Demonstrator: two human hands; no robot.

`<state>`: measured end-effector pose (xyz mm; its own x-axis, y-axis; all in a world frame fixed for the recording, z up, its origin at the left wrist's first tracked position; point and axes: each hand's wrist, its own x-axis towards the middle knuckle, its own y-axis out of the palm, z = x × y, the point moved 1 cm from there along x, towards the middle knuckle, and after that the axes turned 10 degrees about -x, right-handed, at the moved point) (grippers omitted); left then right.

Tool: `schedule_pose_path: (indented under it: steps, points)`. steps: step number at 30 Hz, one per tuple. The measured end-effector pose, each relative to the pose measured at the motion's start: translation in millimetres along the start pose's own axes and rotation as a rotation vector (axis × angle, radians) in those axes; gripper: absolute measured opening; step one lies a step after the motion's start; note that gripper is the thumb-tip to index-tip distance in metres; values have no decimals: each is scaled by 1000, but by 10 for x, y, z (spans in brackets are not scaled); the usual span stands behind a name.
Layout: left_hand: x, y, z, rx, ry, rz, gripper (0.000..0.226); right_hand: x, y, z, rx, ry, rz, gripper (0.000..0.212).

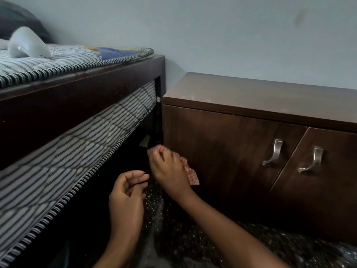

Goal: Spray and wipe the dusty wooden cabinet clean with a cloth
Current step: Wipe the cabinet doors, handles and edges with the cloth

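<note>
A low dark wooden cabinet stands against the wall, with two doors and two metal handles. My right hand presses a pinkish patterned cloth against the left edge of the left door, the cloth showing past the fingers. My left hand hovers just to the left of it, fingers loosely curled, holding nothing that I can make out. No spray bottle is in view.
A dark wooden bed frame with striped mattresses stands close on the left, leaving a narrow gap to the cabinet. A white object lies on the bed. The floor is dark and speckled.
</note>
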<state>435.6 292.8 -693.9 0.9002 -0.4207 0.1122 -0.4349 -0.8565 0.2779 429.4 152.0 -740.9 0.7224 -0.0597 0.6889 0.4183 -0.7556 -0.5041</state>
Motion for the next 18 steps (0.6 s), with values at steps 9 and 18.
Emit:
schedule_pose_path:
  steps: [9, 18]
  points:
    - [-277, 400, 401, 88, -145, 225, 32, -1815, 537, -375, 14, -606, 605, 30]
    - [-725, 1015, 875, 131, -311, 481, 32, -3164, 58, -1960, -179, -406, 611, 37]
